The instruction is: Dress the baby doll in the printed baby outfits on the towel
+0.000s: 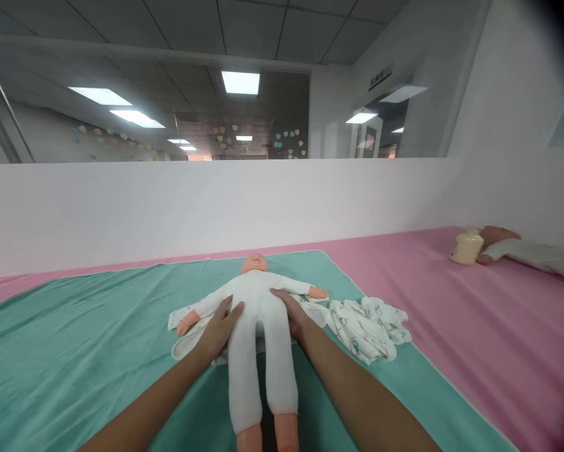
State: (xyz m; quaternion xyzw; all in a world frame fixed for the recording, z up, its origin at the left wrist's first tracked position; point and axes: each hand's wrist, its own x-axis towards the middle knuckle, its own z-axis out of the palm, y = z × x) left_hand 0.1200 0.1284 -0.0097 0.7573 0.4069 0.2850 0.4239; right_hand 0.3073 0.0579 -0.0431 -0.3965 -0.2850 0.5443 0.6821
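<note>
A baby doll in a white one-piece suit lies on its back on a teal sheet, head away from me. My left hand rests against the doll's left hip, fingers stretched along its side. My right hand lies on the other hip, fingers wrapped round the waist. Under the doll is a white patterned cloth, and a crumpled patterned garment lies just right of it.
The teal sheet covers a pink surface that runs along a white wall. At the far right lie a cream bottle and a second doll in white.
</note>
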